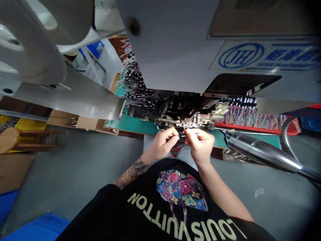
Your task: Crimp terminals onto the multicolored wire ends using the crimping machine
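Observation:
At the working head (184, 121) of a grey machine, my two hands meet just in front of its small metal parts. My left hand (163, 143) is closed in a pinch, with a short dark piece at its fingertips. Close beside it, my right hand (202, 144) pinches a thin wire (185, 128) that stands up against the metal parts. Between the fingertips shows a bit of dark cable; whether both hands hold the same cable is too small to tell.
Bundled multicoloured wires (134, 78) lie left of the machine, and more fill a red tray (292, 130) on the right. A green tabletop (136, 124) carries the machine. A shiny metal cylinder (263, 152) juts in at right. A wooden stool (10, 139) stands far left.

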Demonstrator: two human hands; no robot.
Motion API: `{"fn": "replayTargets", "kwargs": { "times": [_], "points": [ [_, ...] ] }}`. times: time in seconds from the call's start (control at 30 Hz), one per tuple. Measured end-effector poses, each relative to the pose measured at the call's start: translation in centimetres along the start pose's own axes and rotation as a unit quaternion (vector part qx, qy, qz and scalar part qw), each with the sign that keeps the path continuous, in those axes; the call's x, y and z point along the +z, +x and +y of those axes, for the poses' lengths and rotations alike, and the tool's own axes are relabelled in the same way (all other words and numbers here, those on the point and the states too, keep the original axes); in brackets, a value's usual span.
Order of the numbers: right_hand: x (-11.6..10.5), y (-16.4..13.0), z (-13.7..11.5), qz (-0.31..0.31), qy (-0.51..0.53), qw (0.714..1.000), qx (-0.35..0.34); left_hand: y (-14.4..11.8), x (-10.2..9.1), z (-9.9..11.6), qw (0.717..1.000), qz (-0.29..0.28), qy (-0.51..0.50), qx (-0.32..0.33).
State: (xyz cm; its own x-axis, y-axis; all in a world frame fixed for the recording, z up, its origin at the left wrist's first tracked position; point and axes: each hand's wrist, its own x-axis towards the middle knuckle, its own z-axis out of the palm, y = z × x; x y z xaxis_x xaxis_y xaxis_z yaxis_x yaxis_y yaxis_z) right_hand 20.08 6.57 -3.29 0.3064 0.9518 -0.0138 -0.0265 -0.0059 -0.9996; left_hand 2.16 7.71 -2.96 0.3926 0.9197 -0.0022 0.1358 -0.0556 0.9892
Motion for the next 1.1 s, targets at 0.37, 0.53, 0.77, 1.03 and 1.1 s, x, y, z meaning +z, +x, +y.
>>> {"fn": "replayTargets", "kwargs": {
  "times": [0.37,0.53,0.77,1.03,1.1],
  "points": [
    [-0.1,-0.2,1.1,0.005,0.006,1.000,-0.004,-0.4,0.3,-0.3,0.997,0.027,0.050,0.044],
    [-0.3,-0.2,1.2,0.001,-0.002,1.000,0.020,-0.3,0.3,-0.1,0.998,0.022,0.053,0.040],
    [-0.6,-0.3,1.1,-0.015,-0.011,1.000,0.004,-0.1,0.1,0.3,1.000,0.004,0.020,0.009],
    [0.1,-0.1,1.5,0.016,0.036,0.998,0.043,0.0,0.9,-0.2,0.991,0.056,0.094,0.076],
    [0.2,0.0,1.3,0.014,0.033,0.998,0.045,0.0,0.9,-0.3,0.987,0.068,0.111,0.089]
  ]
}}
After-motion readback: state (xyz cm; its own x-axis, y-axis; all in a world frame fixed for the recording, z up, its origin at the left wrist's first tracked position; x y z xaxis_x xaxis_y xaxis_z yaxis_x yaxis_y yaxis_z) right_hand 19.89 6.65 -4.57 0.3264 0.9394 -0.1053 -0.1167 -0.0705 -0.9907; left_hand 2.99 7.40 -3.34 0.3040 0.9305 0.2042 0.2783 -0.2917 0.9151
